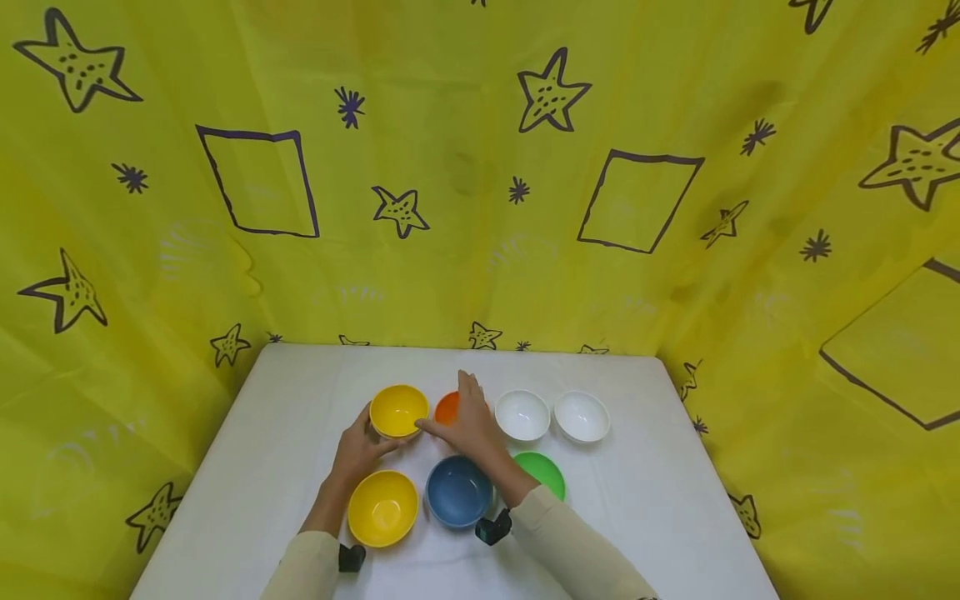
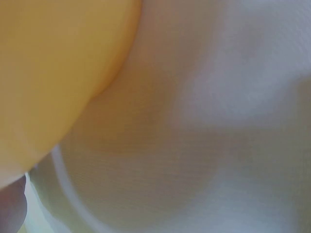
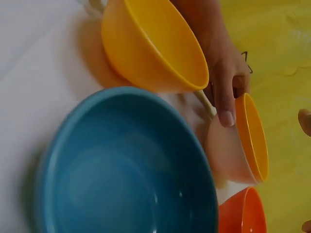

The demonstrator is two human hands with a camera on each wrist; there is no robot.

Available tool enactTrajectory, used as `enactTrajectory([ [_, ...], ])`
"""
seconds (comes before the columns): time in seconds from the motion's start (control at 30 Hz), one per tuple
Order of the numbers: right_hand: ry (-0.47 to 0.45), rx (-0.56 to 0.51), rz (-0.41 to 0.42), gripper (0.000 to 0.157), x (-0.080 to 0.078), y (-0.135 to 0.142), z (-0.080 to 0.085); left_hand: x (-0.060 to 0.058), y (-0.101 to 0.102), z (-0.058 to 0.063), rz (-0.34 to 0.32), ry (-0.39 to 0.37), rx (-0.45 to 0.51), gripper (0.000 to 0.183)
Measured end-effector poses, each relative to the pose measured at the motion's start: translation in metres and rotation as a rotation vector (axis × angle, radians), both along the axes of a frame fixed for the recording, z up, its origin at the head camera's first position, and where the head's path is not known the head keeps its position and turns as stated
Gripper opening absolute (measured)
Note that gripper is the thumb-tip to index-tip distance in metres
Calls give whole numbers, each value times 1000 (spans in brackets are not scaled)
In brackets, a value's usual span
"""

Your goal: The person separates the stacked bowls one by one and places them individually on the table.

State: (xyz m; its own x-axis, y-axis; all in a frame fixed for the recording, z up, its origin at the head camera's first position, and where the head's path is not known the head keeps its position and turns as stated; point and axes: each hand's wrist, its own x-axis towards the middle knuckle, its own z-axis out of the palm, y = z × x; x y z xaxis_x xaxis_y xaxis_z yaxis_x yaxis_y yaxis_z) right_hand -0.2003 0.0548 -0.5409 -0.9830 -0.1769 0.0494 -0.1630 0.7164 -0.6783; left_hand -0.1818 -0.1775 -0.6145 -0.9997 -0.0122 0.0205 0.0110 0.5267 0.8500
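My left hand (image 1: 357, 457) grips a bowl with a yellow inside (image 1: 399, 410) at the back left. In the right wrist view its outer wall (image 3: 224, 148) looks pale, and the left thumb presses on that wall. Whether this is one bowl or two nested cannot be told. My right hand (image 1: 471, 421) reaches over an orange bowl (image 1: 447, 408) with fingers extended, partly hiding it. Its thumb points to the yellow rim; in the right wrist view only fingertips (image 3: 305, 121) show, apart from the bowls. A yellow surface (image 2: 53, 73) fills the left wrist view's upper left.
Nearer stand a larger yellow bowl (image 1: 382, 509), a blue bowl (image 1: 459, 492) and a green bowl (image 1: 542, 473), partly under the right forearm. Two white bowls (image 1: 522, 415) sit to the right of the orange one. Yellow patterned curtains (image 1: 465, 275) surround the white table (image 1: 645, 517).
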Motion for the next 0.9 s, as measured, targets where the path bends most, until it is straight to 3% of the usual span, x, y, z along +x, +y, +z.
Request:
enactTrajectory([
  [0.17, 0, -4, 73, 123, -13, -20, -3, 0, -2, -2, -1, 31, -12, 99],
  [0.37, -41, 93, 139, 125, -20, -35, -7, -1, -1, -2, 8, 8, -18, 96],
  [0.6, -83, 130, 176, 122, -21, -40, -9, -1, -2, 1, -2, 3, -17, 100],
  [0.9, -50, 266, 192, 119, -19, -44, -16, 0, -2, 2, -6, -4, -27, 105],
])
